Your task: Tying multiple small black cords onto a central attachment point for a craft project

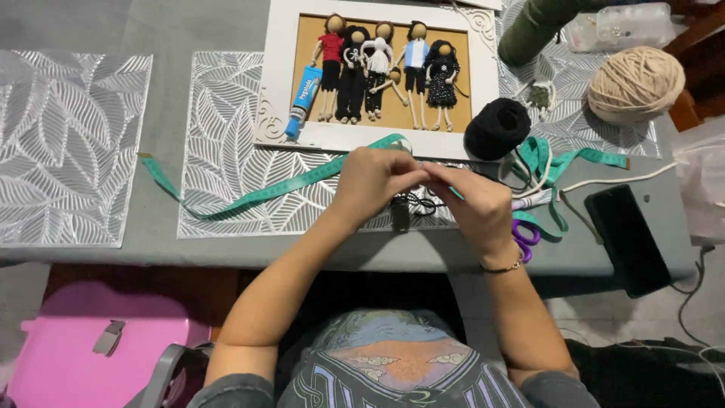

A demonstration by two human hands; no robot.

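- nearest the camera are the person's lap and a printed shirt, with both forearms reaching forward over the front edge of the grey desk (113, 249).
- left hand (370, 181) and right hand (476, 204) meet at the fingertips above the desk edge, both pinched shut on something very small between them; it looks like a thin strand or a tiny piece of craft work, but it is too small to tell which.
- just under the hands a small dark piece (399, 214) hangs or lies, next to some dark cord on the silver leaf-pattern mat (226, 113).
- judging by its look, the held bit is light, soft and limp, so it would need a fine pinch at the tips, close to the working point, or it would flop and slip.
- green measuring tape (249, 196) runs across the mat and passes behind the hands, touching neither grip as far as i can see.
- beyond the hands lies a white frame (279, 91) with five little yarn dolls (385, 68) on a tan backing, and a blue glue tube (302, 98) rests on its lower left part.
- right of the frame sit a black yarn ball (497, 128) and, further off, a beige yarn ball (636, 83).
- purple scissors (525, 236) lie beside the right wrist, and a dark phone (627, 238) lies well to the right.
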